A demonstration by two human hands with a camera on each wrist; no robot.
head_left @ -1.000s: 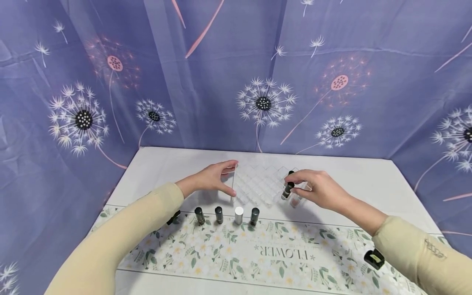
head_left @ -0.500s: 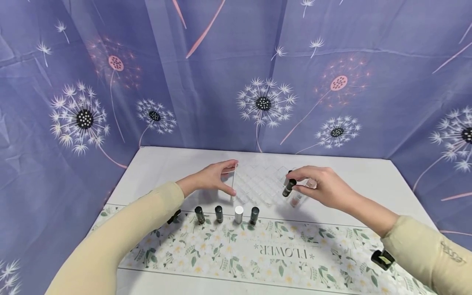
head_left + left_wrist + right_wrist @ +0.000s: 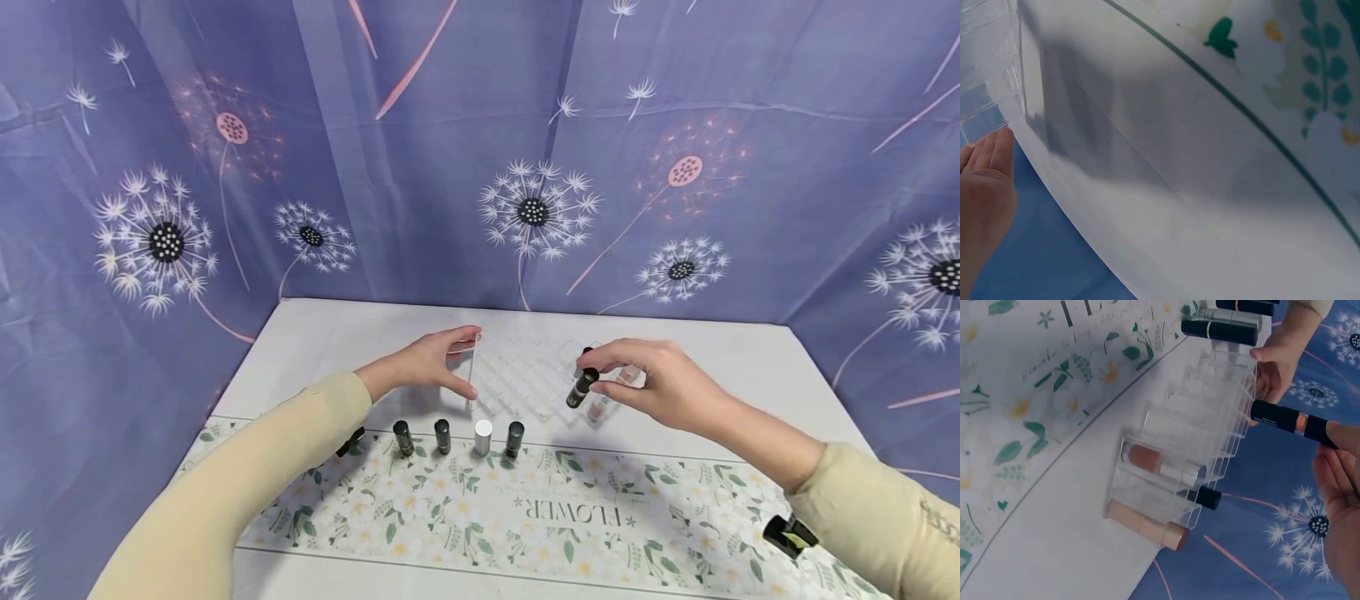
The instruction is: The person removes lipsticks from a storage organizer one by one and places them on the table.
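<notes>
A clear divided organizer (image 3: 517, 375) stands on the white table, and my left hand (image 3: 426, 363) grips its left end, thumb at the front corner and fingers at the back. My right hand (image 3: 663, 385) pinches a black lipstick tube (image 3: 582, 390) by one end, between thumb and fingertips. This tube has a rose-gold band and tilts above the organizer's right part. In the right wrist view, compartments near one end hold a pink lip gloss (image 3: 1146, 457) with a silver cap, a black-capped tube (image 3: 1209, 498) and a tan tube (image 3: 1141, 524).
In front of the organizer, a row of upright tubes lines the floral mat's (image 3: 450, 533) far edge: several black ones, such as the rightmost black tube (image 3: 514, 439), and a silver tube (image 3: 483, 437). A purple dandelion-print cloth (image 3: 420, 208) hangs behind the table.
The lipstick tube has tilted and shifted slightly left while my right wrist and forearm swung outward to the right. My left hand and the organizer have stayed in place.
</notes>
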